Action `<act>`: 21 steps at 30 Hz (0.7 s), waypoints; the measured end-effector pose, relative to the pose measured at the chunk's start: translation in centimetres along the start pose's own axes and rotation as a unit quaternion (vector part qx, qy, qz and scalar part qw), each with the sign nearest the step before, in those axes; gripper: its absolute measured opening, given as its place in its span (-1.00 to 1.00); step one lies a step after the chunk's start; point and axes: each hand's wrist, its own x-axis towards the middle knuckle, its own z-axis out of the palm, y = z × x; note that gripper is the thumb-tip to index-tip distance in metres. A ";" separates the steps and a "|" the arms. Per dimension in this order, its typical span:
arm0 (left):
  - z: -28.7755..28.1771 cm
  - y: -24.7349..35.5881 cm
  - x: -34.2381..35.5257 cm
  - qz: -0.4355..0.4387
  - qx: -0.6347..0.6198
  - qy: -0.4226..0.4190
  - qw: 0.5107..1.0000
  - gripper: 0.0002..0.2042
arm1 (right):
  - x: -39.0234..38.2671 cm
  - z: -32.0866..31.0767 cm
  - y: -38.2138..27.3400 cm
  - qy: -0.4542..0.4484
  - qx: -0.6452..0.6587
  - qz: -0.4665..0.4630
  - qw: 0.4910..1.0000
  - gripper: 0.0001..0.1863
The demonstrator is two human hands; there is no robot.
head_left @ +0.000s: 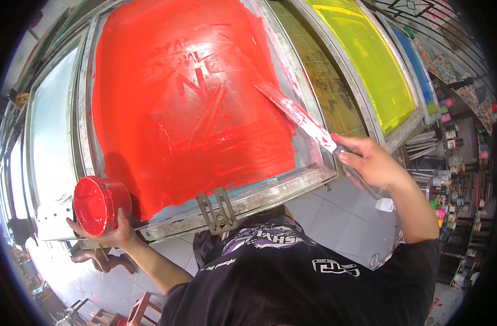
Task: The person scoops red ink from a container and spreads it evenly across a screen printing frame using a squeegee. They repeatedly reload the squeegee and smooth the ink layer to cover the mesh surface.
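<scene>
In front of me lies a screen-printing frame (pixel 270 198), its mesh thickly coated with red ink (pixel 150 108). Darker letter shapes show through the middle of the coat. My right hand (pixel 368 163) is wrapped round the dark handle of a long ink spatula (pixel 303 119). The blade is smeared red, and its tip reaches over the right part of the red mesh; I cannot tell whether it touches. At the frame's lower left corner, my left hand (pixel 115 231) grips a round tub of red ink (pixel 99 206) from below, tilted so its open mouth shows.
A metal hinge clamp (pixel 217 209) sits on the frame's near edge. To the right is a screen with yellow ink (pixel 368 60), then a blue one (pixel 414 70). A pale screen (pixel 53 125) stands left. Several ink containers (pixel 452 141) line the right side. A stool (pixel 145 309) stands below.
</scene>
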 end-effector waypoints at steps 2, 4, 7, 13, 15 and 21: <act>0.1 -0.2 0.0 0.006 0.035 0.018 0.999 0.09 | 1.3 0.0 -0.3 -0.007 0.011 -0.016 1.000 -0.50; -0.1 -0.2 -0.1 0.005 0.042 0.009 0.999 0.07 | 2.3 -0.1 -1.1 -0.006 0.019 -0.022 1.000 -0.50; 0.1 0.0 -0.1 0.010 0.034 0.004 0.999 0.06 | 3.7 -0.2 -2.8 0.002 0.031 -0.022 0.999 -0.50; 0.3 -0.2 -0.1 0.040 0.051 0.006 0.998 0.08 | 6.7 -1.5 -5.9 0.003 0.024 -0.046 0.999 -0.50; 0.2 -0.4 -0.2 0.045 0.055 0.004 0.997 0.08 | 7.6 -1.9 -7.2 0.000 0.011 -0.038 0.999 -0.49; 0.9 0.3 -0.4 0.030 0.057 0.018 0.998 0.08 | 11.3 -2.9 -9.8 -0.031 0.006 -0.070 0.997 -0.52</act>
